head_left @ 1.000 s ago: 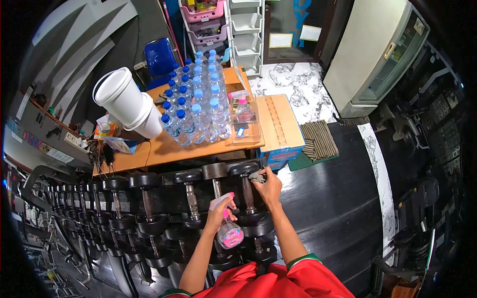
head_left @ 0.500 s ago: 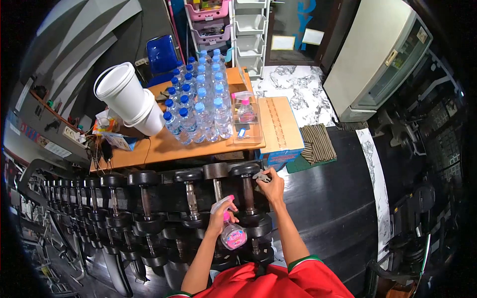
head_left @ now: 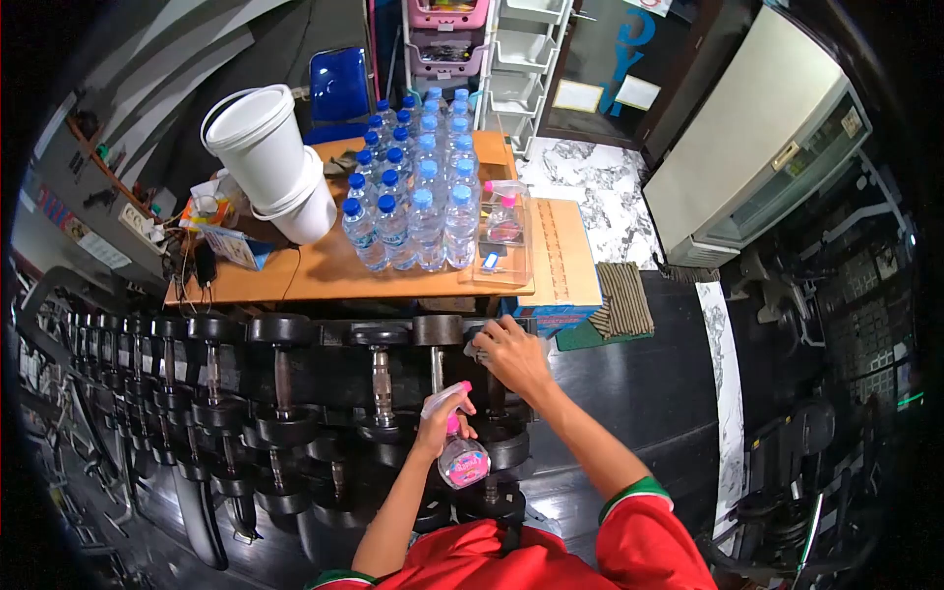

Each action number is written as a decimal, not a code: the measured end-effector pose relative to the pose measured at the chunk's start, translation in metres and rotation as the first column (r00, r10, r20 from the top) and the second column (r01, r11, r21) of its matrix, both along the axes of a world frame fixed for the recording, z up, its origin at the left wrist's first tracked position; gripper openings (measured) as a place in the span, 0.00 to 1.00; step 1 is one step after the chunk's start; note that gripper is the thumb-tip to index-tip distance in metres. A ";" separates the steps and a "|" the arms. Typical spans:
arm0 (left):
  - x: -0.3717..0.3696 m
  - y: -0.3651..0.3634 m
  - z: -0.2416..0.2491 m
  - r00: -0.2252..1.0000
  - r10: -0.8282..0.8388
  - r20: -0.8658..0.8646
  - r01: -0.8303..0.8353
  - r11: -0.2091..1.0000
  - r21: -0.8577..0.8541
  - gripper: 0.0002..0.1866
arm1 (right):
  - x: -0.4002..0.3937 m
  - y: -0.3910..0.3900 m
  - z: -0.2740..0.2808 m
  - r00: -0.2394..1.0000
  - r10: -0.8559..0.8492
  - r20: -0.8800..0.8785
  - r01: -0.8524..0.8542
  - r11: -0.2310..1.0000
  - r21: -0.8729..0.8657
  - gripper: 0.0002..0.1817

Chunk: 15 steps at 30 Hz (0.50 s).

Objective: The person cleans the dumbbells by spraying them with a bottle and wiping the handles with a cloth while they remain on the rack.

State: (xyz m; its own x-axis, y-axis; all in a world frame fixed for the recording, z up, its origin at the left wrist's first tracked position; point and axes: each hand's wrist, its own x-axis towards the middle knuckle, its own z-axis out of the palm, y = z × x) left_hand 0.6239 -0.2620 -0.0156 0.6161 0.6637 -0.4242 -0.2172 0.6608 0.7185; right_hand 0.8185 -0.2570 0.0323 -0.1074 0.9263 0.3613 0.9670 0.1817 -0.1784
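Observation:
My left hand [head_left: 444,425] is wrapped round the neck of a clear spray bottle [head_left: 464,464] with a pink nozzle and a pink label. It hovers above the dumbbell rack, nozzle tilted up and to the right. My right hand [head_left: 511,356] presses a grey cloth [head_left: 474,351] onto the upper end of the rightmost dumbbell in the top row, largely hiding that end. This dumbbell's lower head [head_left: 506,447] shows below my hand. Just left stand a dumbbell with a worn metal end [head_left: 438,330] and a black dumbbell [head_left: 381,335] with a chrome handle.
More dumbbells [head_left: 283,329] line the rack to the left. Behind it, a wooden table [head_left: 324,283] carries water bottles [head_left: 425,211], stacked white buckets [head_left: 258,138] and a clear tray with another spray bottle [head_left: 504,221]. A cardboard box [head_left: 560,251] and striped mat [head_left: 627,300] lie right.
My right hand has moved left with the cloth, from the dumbbell's right edge over its upper end, and now faces palm down. The left hand keeps its hold on the spray bottle.

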 end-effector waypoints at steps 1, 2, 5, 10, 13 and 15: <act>0.000 0.000 0.002 1.000 -0.002 0.001 0.002 1.000 0.001 0.21 | -0.002 0.006 0.003 1.000 0.011 0.006 -0.011 1.000 -0.006 0.07; 0.000 -0.001 0.003 1.000 -0.005 0.001 0.005 1.000 0.001 0.21 | -0.004 0.012 0.005 0.989 0.082 0.123 -0.081 0.997 -0.016 0.06; 0.000 -0.001 0.005 1.000 -0.001 0.025 0.001 1.000 0.017 0.22 | -0.011 0.024 -0.006 0.927 0.205 0.315 -0.210 0.977 -0.018 0.06; -0.001 0.000 0.006 0.999 0.014 0.050 -0.014 1.000 0.005 0.21 | -0.024 0.028 -0.017 0.854 0.273 0.442 -0.226 0.961 -0.157 0.07; 0.000 -0.001 0.006 0.998 0.014 0.066 -0.015 1.000 0.004 0.20 | -0.016 0.023 -0.006 0.879 0.245 0.410 -0.190 0.967 -0.170 0.07; -0.002 0.000 0.006 0.997 0.018 0.069 -0.019 1.000 0.004 0.20 | -0.005 0.016 0.007 0.898 0.237 0.370 -0.186 0.968 -0.168 0.09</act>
